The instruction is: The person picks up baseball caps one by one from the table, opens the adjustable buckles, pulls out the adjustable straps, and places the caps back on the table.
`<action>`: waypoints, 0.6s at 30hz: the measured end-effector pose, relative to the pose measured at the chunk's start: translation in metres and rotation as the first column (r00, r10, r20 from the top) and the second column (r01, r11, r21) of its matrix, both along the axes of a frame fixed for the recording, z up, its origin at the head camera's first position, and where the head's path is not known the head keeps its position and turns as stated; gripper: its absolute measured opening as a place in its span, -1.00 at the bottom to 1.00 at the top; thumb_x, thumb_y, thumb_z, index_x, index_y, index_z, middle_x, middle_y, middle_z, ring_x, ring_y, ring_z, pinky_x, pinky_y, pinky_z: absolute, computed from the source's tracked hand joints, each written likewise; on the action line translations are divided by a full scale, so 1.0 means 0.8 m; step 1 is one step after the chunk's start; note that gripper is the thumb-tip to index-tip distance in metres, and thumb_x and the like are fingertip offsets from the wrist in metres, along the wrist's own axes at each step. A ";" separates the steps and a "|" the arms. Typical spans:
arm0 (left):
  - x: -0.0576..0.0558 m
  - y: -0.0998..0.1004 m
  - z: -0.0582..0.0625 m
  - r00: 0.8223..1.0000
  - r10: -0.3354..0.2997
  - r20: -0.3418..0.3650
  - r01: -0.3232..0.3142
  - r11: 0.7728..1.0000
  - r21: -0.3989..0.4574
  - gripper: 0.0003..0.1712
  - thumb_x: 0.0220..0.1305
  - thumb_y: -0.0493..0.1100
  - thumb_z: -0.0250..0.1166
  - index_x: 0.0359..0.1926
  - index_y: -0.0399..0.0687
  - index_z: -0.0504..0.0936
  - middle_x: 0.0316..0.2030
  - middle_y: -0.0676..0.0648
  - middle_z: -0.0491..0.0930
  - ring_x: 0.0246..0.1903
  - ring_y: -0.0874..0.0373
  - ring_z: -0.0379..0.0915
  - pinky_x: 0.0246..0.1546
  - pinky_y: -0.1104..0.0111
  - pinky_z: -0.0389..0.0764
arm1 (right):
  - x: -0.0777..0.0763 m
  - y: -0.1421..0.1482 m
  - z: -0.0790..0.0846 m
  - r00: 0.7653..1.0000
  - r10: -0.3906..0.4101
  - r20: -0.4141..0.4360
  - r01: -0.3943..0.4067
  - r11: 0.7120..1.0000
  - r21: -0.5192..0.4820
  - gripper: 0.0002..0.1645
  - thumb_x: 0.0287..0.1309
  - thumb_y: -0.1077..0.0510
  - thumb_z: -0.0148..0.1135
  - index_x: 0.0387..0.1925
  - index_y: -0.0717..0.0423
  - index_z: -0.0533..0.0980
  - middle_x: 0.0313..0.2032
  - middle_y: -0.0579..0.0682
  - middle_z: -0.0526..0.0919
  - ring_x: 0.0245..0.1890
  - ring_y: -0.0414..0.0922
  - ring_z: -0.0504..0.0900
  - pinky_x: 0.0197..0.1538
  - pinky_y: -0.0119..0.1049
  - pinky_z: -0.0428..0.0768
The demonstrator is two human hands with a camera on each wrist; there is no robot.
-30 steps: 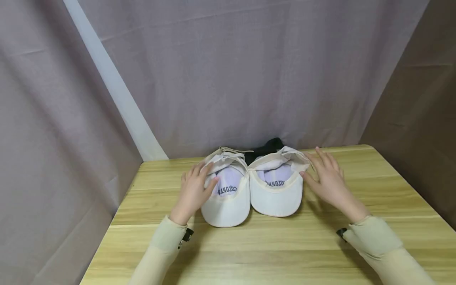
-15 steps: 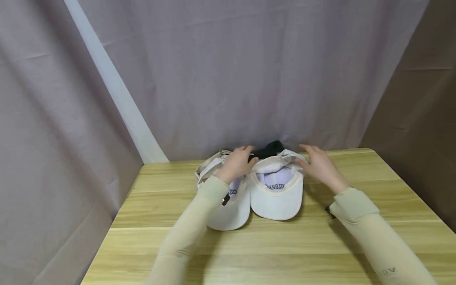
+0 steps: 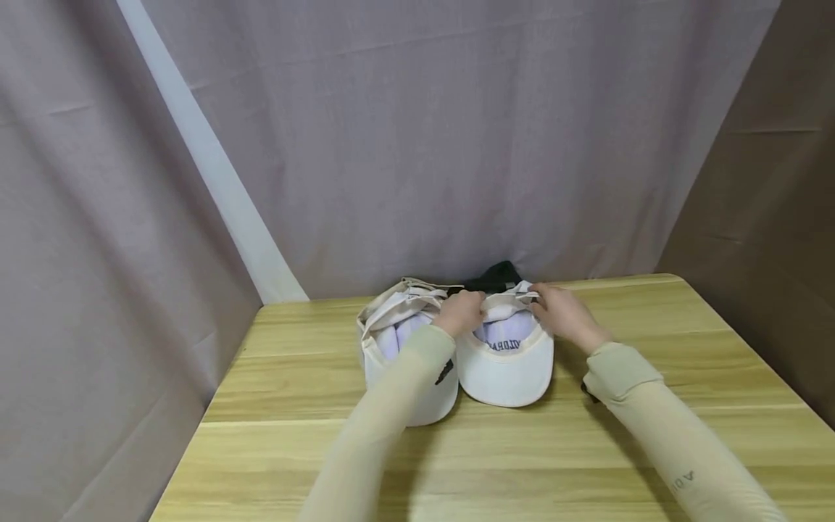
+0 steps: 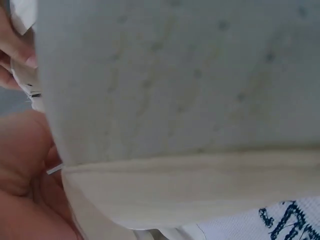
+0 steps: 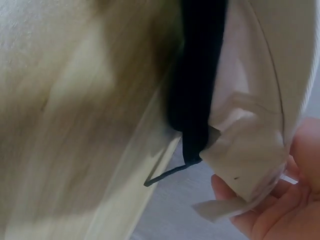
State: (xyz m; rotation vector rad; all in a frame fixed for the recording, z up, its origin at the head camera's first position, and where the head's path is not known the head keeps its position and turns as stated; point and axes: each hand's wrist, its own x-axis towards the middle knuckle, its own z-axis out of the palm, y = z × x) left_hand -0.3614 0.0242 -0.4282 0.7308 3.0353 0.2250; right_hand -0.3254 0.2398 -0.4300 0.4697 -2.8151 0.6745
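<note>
Two white baseball caps lie upside down side by side, brims toward me, with dark lettering showing through their lavender insides. At the right cap (image 3: pixel 505 378) both my hands are at the back edge. My left hand (image 3: pixel 460 313) grips its left side, reaching across the left cap (image 3: pixel 385 341) and hiding part of it. On the right side, my right hand (image 3: pixel 566 316) pinches the rim near the back strap. The right wrist view shows the fingers (image 5: pixel 280 205) curled round the cream fabric (image 5: pixel 250 145). In the left wrist view a pale brim (image 4: pixel 175 90) covers most of the hand's work.
Behind the right cap lies a black cap-like item (image 3: pixel 497 277), whose full shape is hidden. A beige strap (image 3: pixel 424 283) shows behind the left cap. The wooden table (image 3: pixel 274 384) ends at a grey-mauve curtain (image 3: pixel 404 145), with brown cloth (image 3: pixel 770 210) at the right.
My left hand has moved right, from the left cap to the left side of the right cap. My right hand has moved in leftward and taken hold of that cap's rim.
</note>
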 end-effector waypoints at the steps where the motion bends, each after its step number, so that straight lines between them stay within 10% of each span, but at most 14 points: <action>1: -0.001 0.001 0.000 1.000 0.012 -0.015 -0.012 1.000 0.006 -0.75 0.45 -0.15 0.17 0.07 0.00 0.65 -0.09 -0.05 0.70 -0.20 0.07 0.62 -0.21 0.20 0.60 | 0.000 0.000 0.000 1.000 -0.002 -0.005 0.002 1.000 -0.011 -0.62 0.36 0.27 0.13 0.14 0.40 0.48 -0.17 0.32 0.65 -0.22 0.18 0.62 -0.08 0.18 0.54; 6: -0.007 0.002 0.009 0.994 0.019 -0.104 -0.012 0.998 0.065 -0.79 0.43 -0.23 0.15 -0.06 0.00 0.69 -0.16 -0.05 0.72 -0.23 0.04 0.66 -0.28 0.19 0.60 | -0.002 0.004 0.013 0.997 -0.006 -0.078 0.001 0.998 -0.063 -0.68 0.39 0.30 0.05 0.08 0.37 0.51 -0.09 0.40 0.65 -0.15 0.31 0.64 -0.07 0.23 0.53; 13: 0.000 -0.001 0.066 0.986 -0.016 -0.167 0.038 0.991 0.130 -0.80 0.43 -0.27 0.07 -0.33 -0.01 0.59 -0.44 -0.02 0.59 -0.52 0.13 0.41 -0.50 0.29 0.41 | -0.001 0.009 0.058 0.976 -0.030 -0.216 0.011 0.996 -0.090 -0.70 0.41 0.30 0.06 0.07 0.31 0.56 -0.15 0.38 0.67 -0.28 0.31 0.64 -0.20 0.23 0.51; 18: 0.003 -0.006 0.096 0.975 -0.038 -0.220 0.070 0.987 0.142 -0.81 0.43 -0.25 0.09 -0.17 -0.02 0.65 -0.36 -0.02 0.65 -0.50 0.13 0.48 -0.49 0.28 0.50 | 0.001 0.009 0.087 0.969 -0.063 -0.237 0.037 0.993 -0.113 -0.67 0.40 0.27 0.04 0.11 0.25 0.55 -0.24 0.30 0.68 -0.45 0.13 0.52 -0.33 0.10 0.44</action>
